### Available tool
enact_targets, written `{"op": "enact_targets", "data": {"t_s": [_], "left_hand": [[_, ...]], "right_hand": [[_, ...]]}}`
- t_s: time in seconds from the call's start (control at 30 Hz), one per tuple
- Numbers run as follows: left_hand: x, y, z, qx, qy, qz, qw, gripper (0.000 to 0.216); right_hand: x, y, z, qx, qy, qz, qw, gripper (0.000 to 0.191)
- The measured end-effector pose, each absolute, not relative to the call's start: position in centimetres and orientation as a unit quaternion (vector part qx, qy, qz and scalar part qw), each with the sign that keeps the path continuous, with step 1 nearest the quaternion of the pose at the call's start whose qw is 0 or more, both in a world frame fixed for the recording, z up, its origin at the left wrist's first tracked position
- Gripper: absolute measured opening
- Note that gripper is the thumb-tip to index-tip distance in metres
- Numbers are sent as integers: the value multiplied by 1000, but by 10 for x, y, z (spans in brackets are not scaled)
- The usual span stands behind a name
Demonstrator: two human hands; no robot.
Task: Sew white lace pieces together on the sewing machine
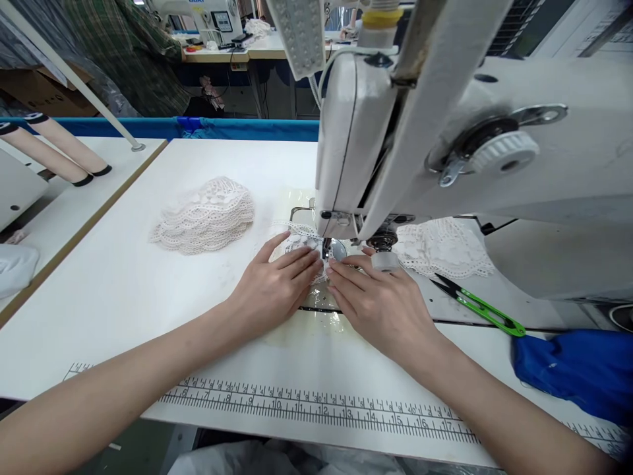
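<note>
A piece of white lace [305,239] lies under the needle area of a sewing machine [341,158]. My left hand [277,280] rests flat on the lace from the left, its fingers stretched out and the thumb apart. From the right, my right hand [378,297] lies with outstretched fingers beside the presser foot [326,247], fingertips at the lace edge. Part of the lace is hidden beneath both hands. A pile of white lace pieces [205,214] sits to the left, and more lace [442,247] lies behind my right hand.
Green-handled thread snips [482,307] and a blue cloth [576,373] lie at the right. A printed ruler scale [321,409] runs along the table's front edge. Two padded rollers [69,148] stand at the left. Beyond the blue edge, a person in a checked sleeve [133,53] is near another machine [212,23].
</note>
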State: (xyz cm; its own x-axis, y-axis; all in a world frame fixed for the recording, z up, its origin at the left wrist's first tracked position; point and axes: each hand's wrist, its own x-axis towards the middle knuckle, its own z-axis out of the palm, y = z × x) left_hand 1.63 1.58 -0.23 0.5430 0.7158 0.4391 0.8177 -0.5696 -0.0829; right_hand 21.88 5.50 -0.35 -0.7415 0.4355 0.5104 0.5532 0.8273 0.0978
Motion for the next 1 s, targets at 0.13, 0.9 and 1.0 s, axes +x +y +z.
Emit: {"op": "enact_targets", "data": {"t_s": [0.13,0.9,1.0], "left_hand": [[16,17,-3,-864,-446,-188,136,30],[18,8,0,-868,-432,-194,151,27],[18,11,-2,-864,-439,-197,145,28]], "right_hand": [[218,54,-3,-271,-924,-123,239,20],[218,56,-6,-284,-923,-121,229,23],[217,58,-6,-287,-921,-129,229,24]]}}
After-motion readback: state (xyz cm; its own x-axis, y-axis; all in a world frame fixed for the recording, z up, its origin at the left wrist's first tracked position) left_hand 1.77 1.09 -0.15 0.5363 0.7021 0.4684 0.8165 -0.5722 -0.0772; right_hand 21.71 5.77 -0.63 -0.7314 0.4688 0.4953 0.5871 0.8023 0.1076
